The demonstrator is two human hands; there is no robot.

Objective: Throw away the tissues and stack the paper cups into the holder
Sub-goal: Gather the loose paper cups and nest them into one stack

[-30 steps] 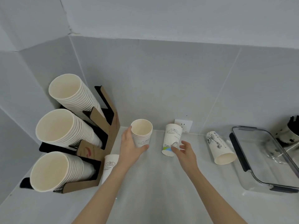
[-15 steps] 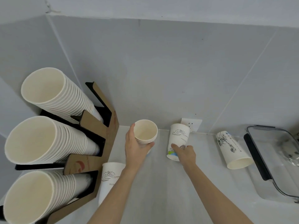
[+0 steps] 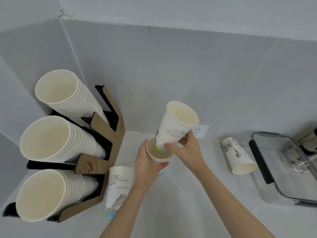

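Observation:
My left hand point(image 3: 145, 164) grips a short stack of nested paper cups point(image 3: 157, 156), mouth up, above the counter. In my right hand point(image 3: 186, 148) is a printed paper cup point(image 3: 175, 127), turned mouth up and tilted, its base dipping into the top cup of that stack. An upside-down printed cup point(image 3: 118, 188) stands on the counter beside the cardboard cup holder point(image 3: 109, 136). That holder carries three slanted rows of stacked cups point(image 3: 51, 140). Another printed cup point(image 3: 237, 156) lies on its side to the right. No tissues are in view.
A clear plastic container point(image 3: 283, 169) with a black handle sits at the right edge of the counter, close to the lying cup. A wall socket point(image 3: 200, 132) is behind my hands. Tiled walls form a corner behind the holder.
My right hand lifted the upside-down cup off the counter, turned it mouth up and brought it left to the stack in my left hand. The view tilted down a little.

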